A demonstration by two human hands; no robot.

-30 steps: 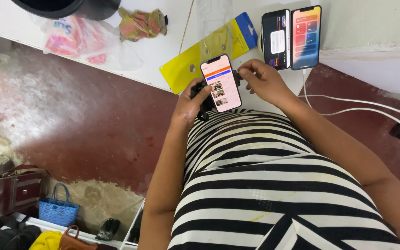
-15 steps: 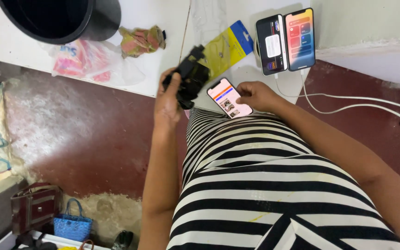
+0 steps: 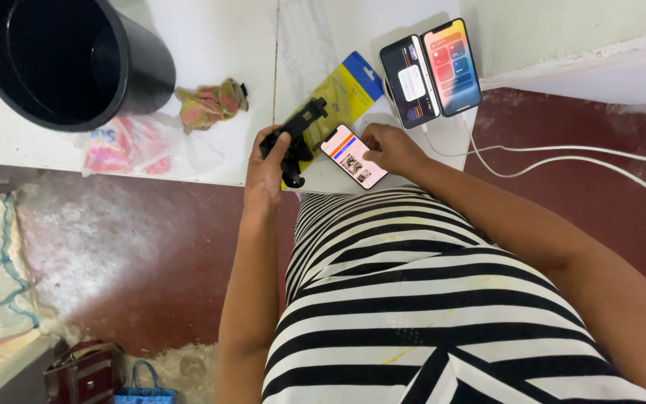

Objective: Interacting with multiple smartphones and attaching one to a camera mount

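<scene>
now left hand (image 3: 267, 166) grips black holder (image 3: 298, 133)

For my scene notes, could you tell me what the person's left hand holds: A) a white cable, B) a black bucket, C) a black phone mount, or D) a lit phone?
C: the left hand grips the black phone mount, while the right hand holds the lit phone.

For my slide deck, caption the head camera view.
Left hand holds a black phone mount; right hand holds a lit smartphone over a white table.
</scene>
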